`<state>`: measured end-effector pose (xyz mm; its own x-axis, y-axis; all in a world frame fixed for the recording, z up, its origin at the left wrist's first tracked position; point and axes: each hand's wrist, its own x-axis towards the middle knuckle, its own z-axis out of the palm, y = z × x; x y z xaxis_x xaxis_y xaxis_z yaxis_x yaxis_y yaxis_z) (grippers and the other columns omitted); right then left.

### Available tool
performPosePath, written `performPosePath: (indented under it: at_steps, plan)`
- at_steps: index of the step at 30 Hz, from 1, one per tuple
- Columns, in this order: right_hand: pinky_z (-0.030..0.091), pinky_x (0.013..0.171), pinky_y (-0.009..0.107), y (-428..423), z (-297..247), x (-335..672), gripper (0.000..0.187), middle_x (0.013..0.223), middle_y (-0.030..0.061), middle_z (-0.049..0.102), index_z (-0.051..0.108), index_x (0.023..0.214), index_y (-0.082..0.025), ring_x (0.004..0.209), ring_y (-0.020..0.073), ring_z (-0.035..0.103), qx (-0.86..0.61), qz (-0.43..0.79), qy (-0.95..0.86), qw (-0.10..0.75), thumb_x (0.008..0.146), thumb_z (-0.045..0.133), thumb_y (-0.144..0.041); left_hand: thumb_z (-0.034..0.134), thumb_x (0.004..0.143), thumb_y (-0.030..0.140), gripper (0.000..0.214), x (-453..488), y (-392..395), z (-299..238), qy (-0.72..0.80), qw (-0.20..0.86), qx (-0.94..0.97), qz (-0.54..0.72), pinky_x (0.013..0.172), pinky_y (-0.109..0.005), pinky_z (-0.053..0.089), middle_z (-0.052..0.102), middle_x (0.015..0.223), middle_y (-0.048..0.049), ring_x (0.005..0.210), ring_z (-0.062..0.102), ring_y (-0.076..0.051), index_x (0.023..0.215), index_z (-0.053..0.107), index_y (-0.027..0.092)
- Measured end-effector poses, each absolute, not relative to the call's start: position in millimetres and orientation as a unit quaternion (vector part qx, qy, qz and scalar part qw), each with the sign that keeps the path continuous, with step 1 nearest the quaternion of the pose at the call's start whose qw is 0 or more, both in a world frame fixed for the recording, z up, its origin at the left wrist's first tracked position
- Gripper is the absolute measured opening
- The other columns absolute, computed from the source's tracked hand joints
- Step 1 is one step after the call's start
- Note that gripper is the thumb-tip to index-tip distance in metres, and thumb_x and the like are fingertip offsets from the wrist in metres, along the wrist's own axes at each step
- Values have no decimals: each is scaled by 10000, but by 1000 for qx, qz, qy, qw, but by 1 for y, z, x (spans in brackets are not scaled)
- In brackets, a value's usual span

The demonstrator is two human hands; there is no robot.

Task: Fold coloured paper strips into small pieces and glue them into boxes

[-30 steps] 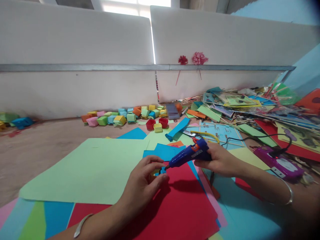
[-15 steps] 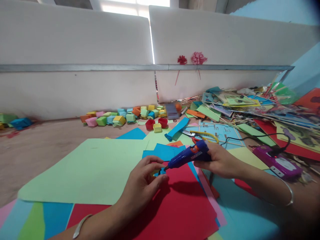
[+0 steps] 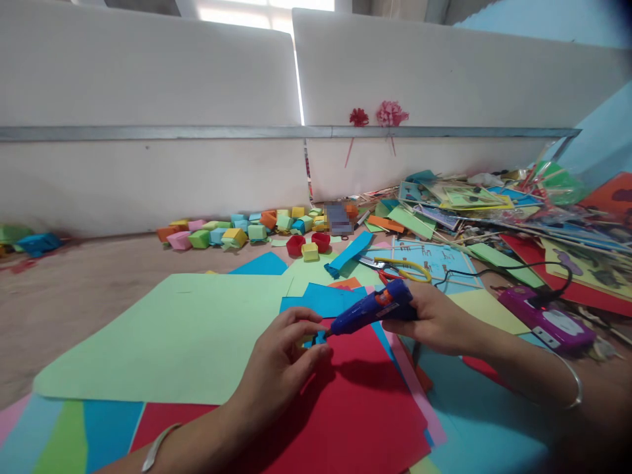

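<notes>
My right hand (image 3: 424,317) is wrapped round a blue hot glue gun (image 3: 370,309), its nozzle pointing down to the left. Between the fingertips and thumb of my left hand (image 3: 291,349) is a small blue folded paper piece (image 3: 318,338); some yellow shows beside it, partly hidden by the fingers. The nozzle tip is at the blue piece, touching it or very close. Under both hands lies a red paper sheet (image 3: 365,401), stacked over blue and pink sheets.
A large light green sheet (image 3: 162,336) spreads to the left. Small coloured paper boxes (image 3: 237,237) line the wall. Yellow-handled pliers (image 3: 405,266) and a blue paper strip (image 3: 350,253) lie beyond the glue gun. A purple power strip (image 3: 548,319) with a black cord sits right, before piled craft scraps (image 3: 464,197).
Almost nothing differs. The glue gun has tilted or shifted very slightly at my left fingertips, and the whole view has moved a little.
</notes>
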<state>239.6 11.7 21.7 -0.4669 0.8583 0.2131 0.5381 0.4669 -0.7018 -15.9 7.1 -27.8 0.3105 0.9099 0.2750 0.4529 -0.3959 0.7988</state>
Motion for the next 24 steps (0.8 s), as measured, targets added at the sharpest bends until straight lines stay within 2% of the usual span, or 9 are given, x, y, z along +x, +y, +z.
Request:
performPosePath:
  at_steps: [8,17,24]
  plan:
    - [449,687,263,11,19,238,251,880,19,663,699,1032,-201,761,162,576,-446,275,-802,287,792,623,-194,625,784,340,187,-14,7,-27,454,321,742,374,668,-319,570,630,1016,-103,853,669,-222,802,732,187]
    - [445,657,249,10,22,239,242,848,8,668,704,1019,-194,735,154,582,-439,288,-808,268,792,622,-181,621,797,315,162,-16,8,-29,449,293,756,377,761,-330,561,651,992,-85,904,665,-221,823,746,214]
    - [458,679,258,11,17,240,217,886,17,671,697,999,-202,772,163,594,-446,269,-799,301,789,640,-205,632,790,310,140,-15,7,-29,450,303,748,382,708,-307,566,645,989,-87,872,670,-215,758,716,203]
